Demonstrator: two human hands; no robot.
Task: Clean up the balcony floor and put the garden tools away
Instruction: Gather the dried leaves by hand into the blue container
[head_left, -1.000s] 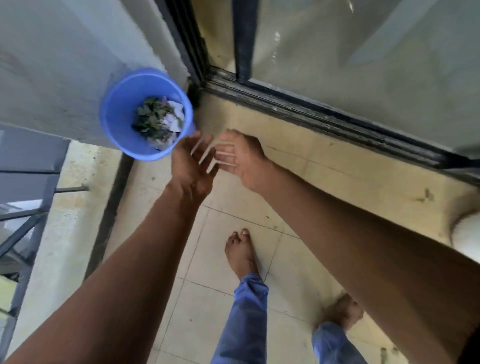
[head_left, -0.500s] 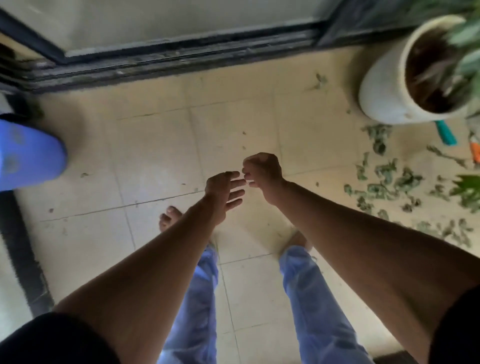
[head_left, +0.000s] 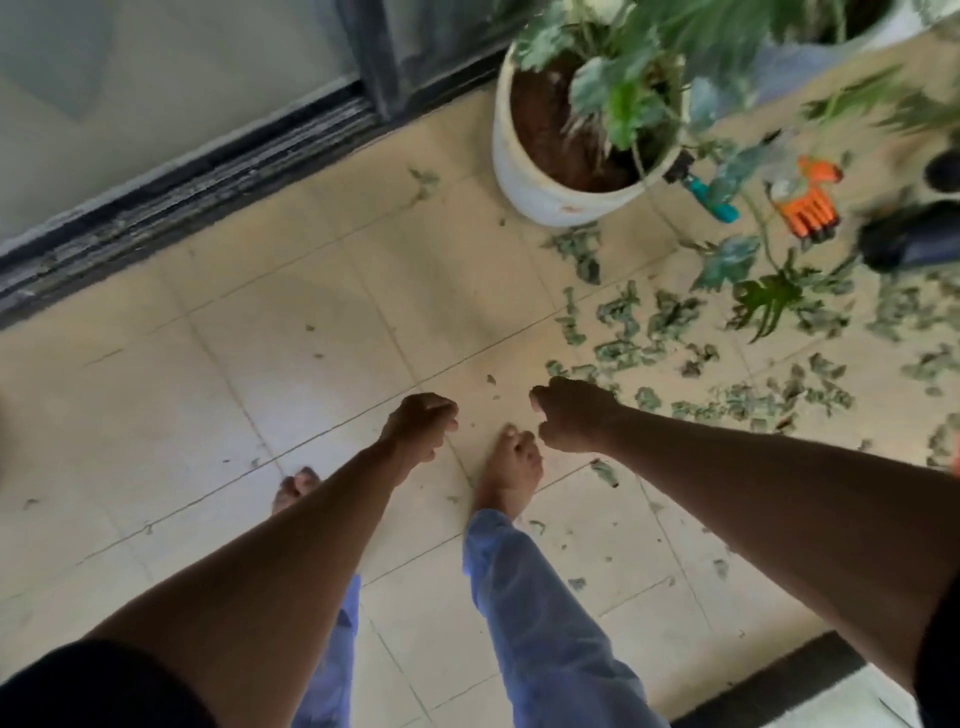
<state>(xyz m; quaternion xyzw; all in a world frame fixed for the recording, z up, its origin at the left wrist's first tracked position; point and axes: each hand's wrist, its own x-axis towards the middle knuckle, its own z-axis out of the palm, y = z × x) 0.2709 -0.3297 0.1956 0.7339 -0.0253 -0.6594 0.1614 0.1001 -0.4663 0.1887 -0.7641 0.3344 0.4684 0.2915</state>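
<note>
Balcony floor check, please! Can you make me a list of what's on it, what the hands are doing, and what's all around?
Surface: tiled floor, pale, with small green specks here and there.
Job's things: cut leaf scraps scattered on the tiles to the right; teal-handled tool and orange hand rake lying beside the pot.
Clutter: dark object at the right edge, too blurred to name.
Hands: left hand and right hand both loosely curled, holding nothing, above the floor.
Cables: nothing seen.
Surroundings: white plant pot with a leafy plant; sliding door track along the top left; dark mat at the bottom right.
</note>
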